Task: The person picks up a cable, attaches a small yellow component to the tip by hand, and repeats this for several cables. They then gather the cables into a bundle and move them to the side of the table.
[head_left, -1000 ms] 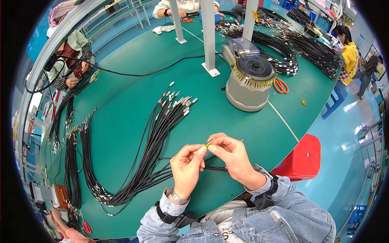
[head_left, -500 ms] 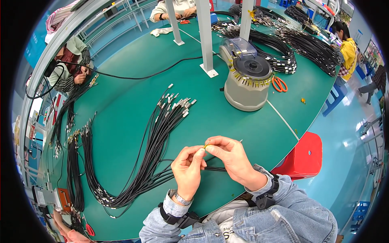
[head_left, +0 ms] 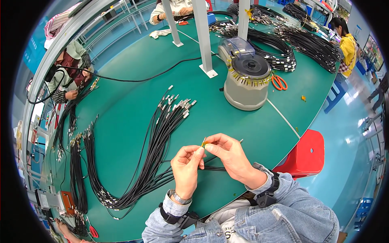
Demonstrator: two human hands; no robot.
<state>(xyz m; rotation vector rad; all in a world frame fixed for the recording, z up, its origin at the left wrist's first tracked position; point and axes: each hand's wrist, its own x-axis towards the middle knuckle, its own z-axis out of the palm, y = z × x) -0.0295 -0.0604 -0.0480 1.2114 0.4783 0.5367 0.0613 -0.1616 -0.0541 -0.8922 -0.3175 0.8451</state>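
Observation:
Over the near part of the table, my left hand (head_left: 186, 165) and my right hand (head_left: 231, 158) meet fingertip to fingertip. Between them a thin cable end wrapped with amber tape (head_left: 203, 143) points upward. My left thumb and forefinger pinch it from below; the right thumb and forefinger press on the tape's side. The fingers hide most of this cable. Behind the hands, a bundle of black cables (head_left: 152, 162) with white-tagged, metal-tipped ends curves across the green table (head_left: 121, 101). One pale cable tip (head_left: 241, 141) shows just beyond my right hand.
A round grey tape dispenser (head_left: 247, 87) with amber strips around its rim stands ahead, beside orange-handled scissors (head_left: 279, 82). More black cable coils (head_left: 275, 52) lie at far right. Grey posts (head_left: 204, 40) rise from the table. A red stool (head_left: 306, 156) is at right. Other people work around the table.
My right fingertips have risen slightly, and more of the amber-taped end now shows above my left thumb. The person at far left has moved their hands apart.

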